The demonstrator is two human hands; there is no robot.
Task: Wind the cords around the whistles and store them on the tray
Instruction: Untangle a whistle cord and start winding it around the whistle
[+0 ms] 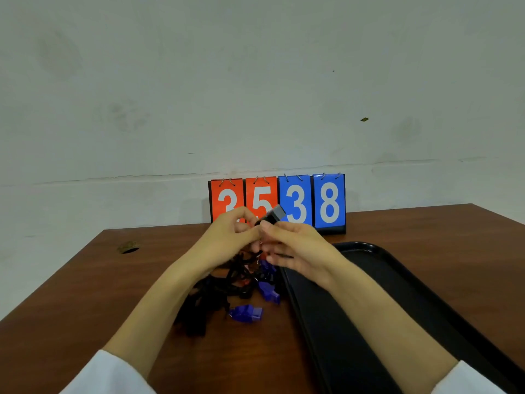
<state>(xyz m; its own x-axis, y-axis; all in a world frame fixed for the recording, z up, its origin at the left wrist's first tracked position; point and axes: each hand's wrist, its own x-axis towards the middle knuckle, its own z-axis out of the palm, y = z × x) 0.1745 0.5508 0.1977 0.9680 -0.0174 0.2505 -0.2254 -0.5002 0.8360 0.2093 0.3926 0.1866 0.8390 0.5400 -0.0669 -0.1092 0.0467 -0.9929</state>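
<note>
My right hand (295,248) holds a black whistle (275,215) up above the table, its mouthpiece pointing up and right. My left hand (233,237) pinches the whistle's black cord right beside it, fingers closed. Below the hands lies a pile of tangled black cords (224,282) with blue whistles (246,313) (268,291) and a bit of red among them. The long black tray (369,294) lies to the right of the pile, under my right forearm.
A flip scoreboard (329,203) reading 3 5 3 8 stands at the back of the brown table (85,280), against the wall. A cable hole (128,248) sits in the tabletop at the left.
</note>
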